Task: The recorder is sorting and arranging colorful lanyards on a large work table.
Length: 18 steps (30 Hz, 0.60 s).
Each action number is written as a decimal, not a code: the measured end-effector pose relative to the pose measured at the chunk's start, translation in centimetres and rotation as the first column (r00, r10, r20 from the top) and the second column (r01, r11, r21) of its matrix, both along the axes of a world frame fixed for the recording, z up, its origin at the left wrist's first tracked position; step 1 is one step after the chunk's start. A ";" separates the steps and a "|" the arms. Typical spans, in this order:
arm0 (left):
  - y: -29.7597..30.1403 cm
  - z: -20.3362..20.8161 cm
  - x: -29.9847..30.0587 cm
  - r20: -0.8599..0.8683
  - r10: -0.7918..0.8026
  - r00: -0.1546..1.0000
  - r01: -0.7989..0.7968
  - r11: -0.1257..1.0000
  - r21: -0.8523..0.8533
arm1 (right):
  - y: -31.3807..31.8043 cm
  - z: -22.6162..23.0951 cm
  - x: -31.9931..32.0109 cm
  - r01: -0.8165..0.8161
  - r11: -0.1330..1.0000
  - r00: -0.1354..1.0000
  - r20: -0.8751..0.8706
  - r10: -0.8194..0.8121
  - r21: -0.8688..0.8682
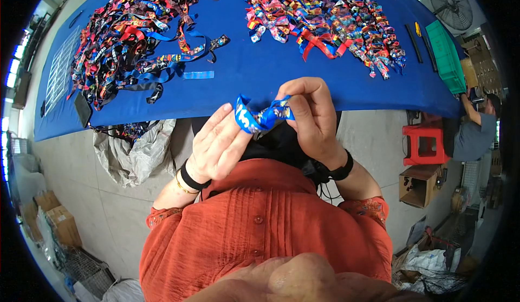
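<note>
- The blue strap (265, 119), twisted into a loop, is between the two hands, at the table's near edge as seen from above.
- The right hand (314, 119) pinches the strap's right end between thumb and bent forefinger; its other fingers are partly hidden.
- The left hand (216, 144) has its fingers nearly straight and together, the strap's left end against them; its thumb is hidden, so how far it closes cannot be told.
- Folds hide part of the strap's printed pattern, and whether its ends are joined is unclear.
- On the blue table (233, 80), the tangled pile of straps (127, 39) overlaps itself too much to separate single pieces; the rows of folded straps (325, 12) are cut off by the upper edge.
- At the right rim, a co-worker (474, 139) is distorted and partly cut off.
- White lettering shows on the held strap, broken by the twist; print on the piled straps is too small to make out.
</note>
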State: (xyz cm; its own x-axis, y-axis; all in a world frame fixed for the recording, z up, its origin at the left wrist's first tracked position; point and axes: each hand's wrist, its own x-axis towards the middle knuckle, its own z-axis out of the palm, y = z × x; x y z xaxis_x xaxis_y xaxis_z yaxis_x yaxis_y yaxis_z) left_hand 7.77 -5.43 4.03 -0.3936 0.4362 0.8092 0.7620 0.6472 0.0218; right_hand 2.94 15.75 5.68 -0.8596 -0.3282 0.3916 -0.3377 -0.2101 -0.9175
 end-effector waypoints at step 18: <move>0.0 -0.3 -1.2 0.212 -0.007 0.977 -0.040 0.976 0.216 | -0.8 -1.4 -1.2 0.091 0.994 0.973 0.206 -0.101 0.054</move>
State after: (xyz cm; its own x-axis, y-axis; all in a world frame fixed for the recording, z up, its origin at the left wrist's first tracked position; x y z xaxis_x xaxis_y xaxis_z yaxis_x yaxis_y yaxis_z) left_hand 6.59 -5.47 3.73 -0.5708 0.2510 0.7818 0.7143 0.6214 0.3221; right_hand 1.77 14.96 4.26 -0.9490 -0.2530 0.1882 -0.1555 -0.1438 -0.9773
